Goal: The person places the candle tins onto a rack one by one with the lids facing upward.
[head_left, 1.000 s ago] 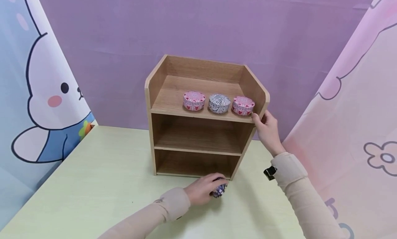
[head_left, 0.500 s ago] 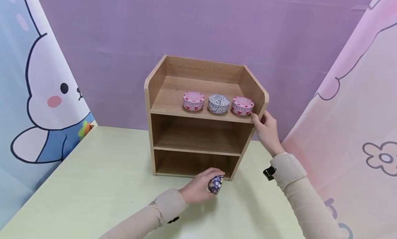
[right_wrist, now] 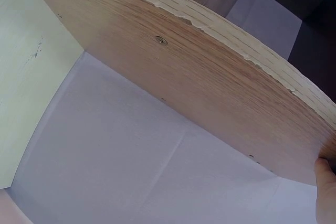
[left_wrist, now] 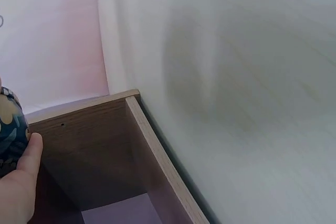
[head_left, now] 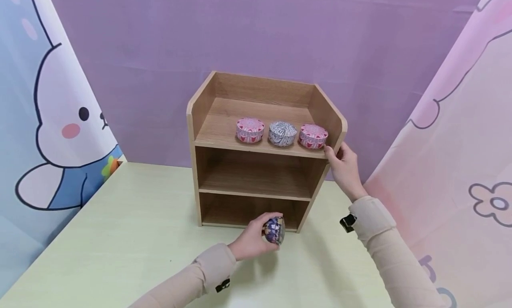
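My left hand grips a small round tin with a dark blue floral pattern, tilted on its side in front of the bottom compartment. In the left wrist view, the same tin is cut off at the left edge, a digit pressed to it. My right hand holds the front edge of the right side panel of a wooden shelf, at top-board height. Along the front of that top board stand a pink tin, a black-and-white tin and another pink tin.
The shelf stands on a pale yellow-green table. Behind hangs a purple cloth. Cartoon-printed curtains flank the table on the left and right. The shelf's middle compartment faces me.
The left hand has lifted the blue floral tin slightly and shifted it left, turning so more of the tin shows. The right hand has kept its place on the shelf.
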Tool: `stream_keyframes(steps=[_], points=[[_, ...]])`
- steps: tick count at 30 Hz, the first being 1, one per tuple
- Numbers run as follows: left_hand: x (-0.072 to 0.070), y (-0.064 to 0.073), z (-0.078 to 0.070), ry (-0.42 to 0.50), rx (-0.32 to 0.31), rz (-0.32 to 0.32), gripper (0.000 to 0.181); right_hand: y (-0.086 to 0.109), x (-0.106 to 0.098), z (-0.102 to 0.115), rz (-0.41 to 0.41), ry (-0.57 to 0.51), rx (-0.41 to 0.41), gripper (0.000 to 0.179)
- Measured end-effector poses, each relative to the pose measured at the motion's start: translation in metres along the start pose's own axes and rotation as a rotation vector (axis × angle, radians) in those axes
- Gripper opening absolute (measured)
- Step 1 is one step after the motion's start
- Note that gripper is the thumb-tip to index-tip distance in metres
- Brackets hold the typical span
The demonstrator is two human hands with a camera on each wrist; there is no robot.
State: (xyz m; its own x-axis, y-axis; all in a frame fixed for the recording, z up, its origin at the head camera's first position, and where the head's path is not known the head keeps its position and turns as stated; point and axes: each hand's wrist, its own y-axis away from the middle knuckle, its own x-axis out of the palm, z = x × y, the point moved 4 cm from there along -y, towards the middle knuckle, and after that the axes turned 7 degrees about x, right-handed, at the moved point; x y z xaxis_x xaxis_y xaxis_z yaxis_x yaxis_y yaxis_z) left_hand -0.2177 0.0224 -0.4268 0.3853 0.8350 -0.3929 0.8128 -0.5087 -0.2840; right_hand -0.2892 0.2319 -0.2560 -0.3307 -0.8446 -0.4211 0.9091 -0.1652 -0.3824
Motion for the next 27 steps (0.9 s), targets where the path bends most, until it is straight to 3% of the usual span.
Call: stream_keyframes(steps=[4,12,27], points=[[-0.002,0.0,0.003,0.079,-0.053,-0.034,0.076,0.0,0.0,0.0,0.004,-0.001,0.003,0.035],[-0.005,0.0,0.007,0.173,-0.06,-0.074,0.075,-0.001,-0.001,0.0,-0.004,0.004,0.004,0.035],[-0.007,0.002,0.016,0.231,-0.137,-0.071,0.075,-0.002,-0.001,0.0,-0.011,0.0,0.001,0.034]])
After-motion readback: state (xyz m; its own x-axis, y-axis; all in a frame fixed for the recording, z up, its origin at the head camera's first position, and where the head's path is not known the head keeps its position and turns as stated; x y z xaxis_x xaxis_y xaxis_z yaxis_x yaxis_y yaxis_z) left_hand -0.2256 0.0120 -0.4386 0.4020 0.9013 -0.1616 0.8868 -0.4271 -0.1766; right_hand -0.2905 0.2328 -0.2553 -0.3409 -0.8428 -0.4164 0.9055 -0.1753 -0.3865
